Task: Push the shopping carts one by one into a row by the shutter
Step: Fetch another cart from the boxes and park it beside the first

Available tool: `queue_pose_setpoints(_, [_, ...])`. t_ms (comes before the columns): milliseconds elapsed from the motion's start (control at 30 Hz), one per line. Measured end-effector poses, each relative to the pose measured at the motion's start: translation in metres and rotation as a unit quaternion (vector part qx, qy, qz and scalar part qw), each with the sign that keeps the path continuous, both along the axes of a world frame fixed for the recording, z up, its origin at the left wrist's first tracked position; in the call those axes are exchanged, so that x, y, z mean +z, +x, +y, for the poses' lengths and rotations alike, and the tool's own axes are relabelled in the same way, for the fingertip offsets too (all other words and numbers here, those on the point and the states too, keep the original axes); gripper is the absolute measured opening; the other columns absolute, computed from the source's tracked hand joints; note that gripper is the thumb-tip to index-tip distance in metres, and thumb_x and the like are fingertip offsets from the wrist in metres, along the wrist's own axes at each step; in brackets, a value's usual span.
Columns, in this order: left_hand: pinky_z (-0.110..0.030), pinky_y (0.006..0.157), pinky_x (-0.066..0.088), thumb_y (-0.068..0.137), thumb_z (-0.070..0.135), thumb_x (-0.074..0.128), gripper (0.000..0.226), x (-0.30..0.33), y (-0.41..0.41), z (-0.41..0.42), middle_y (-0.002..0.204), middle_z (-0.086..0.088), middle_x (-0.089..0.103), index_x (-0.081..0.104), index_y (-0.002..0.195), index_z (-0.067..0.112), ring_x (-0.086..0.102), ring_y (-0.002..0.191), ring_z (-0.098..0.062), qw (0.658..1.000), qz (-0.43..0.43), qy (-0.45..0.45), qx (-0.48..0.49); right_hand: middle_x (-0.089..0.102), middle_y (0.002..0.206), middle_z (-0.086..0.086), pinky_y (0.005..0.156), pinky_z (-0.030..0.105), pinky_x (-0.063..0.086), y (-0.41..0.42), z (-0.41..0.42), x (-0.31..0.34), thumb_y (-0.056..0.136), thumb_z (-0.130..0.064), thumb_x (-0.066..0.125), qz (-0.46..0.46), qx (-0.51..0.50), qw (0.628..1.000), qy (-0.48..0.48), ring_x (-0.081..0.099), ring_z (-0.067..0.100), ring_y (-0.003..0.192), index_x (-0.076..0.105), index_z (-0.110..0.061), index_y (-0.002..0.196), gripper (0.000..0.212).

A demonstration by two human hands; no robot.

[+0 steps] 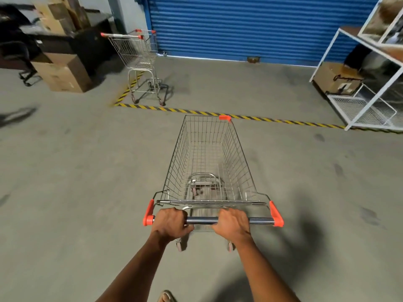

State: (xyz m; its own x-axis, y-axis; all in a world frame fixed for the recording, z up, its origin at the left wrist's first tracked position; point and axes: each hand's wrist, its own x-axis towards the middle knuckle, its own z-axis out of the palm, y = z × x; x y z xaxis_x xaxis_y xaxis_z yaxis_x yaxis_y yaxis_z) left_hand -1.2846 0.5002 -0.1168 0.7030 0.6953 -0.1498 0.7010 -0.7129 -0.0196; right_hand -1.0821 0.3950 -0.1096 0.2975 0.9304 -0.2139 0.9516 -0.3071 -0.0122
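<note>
Both hands are gripping the handle bar [201,220] of the near cart [210,162]: left hand [171,223] curled round it close to the left red end cap, right hand [232,223] curled round it right of centre. I'm seeing the cart's long axis pointing straight away from the grip, nose just short of the striped floor tape [272,119]. The parked cart [136,51] is standing far left, by the blue shutter [250,25], so I'm judging a leftward swing is needed to line up beside it. Open floor is lying between; boxes [63,73] are crowding the far left, a white rack [368,88] the right.
</note>
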Motion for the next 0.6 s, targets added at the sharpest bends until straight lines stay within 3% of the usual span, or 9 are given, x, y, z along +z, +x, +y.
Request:
queue_pose_setpoints(133, [-0.029,0.058,0.041,0.075,0.066,0.04,0.049,0.007,0.013,0.056,0.069,0.004,0.063,0.06,0.076,0.022,0.057,0.06,-0.02,1.0,-0.004,-0.013,-0.004,0.072,0.084,0.0,0.067,0.03,0.046,0.013,0.061,0.003,0.081,-0.042,0.055,-0.008,-0.001,1.0,-0.003,0.068,0.022,0.077,0.071,-0.022,0.09,0.027])
queue_pose_setpoints(300, [-0.03,0.062,0.048,0.085,0.057,0.045,0.035,0.01,0.031,0.138,0.074,0.005,0.063,0.059,0.083,0.026,0.057,0.064,-0.018,1.0,0.007,-0.013,-0.017,0.061,0.07,-0.004,0.067,0.029,0.05,0.031,0.146,0.007,0.081,-0.042,0.057,-0.009,-0.008,0.999,-0.032,0.057,0.018,0.065,0.067,-0.024,0.082,0.02])
queue_pose_setpoints(600, [-0.031,0.062,0.052,0.082,0.061,0.031,0.045,0.002,0.08,0.322,0.069,0.005,0.061,0.056,0.078,0.024,0.06,0.061,-0.019,1.0,-0.006,-0.002,-0.018,0.055,0.062,-0.007,0.057,0.028,0.043,0.083,0.327,0.0,0.079,-0.037,0.057,-0.018,-0.015,0.999,-0.028,0.052,0.015,0.057,0.062,-0.022,0.073,0.017])
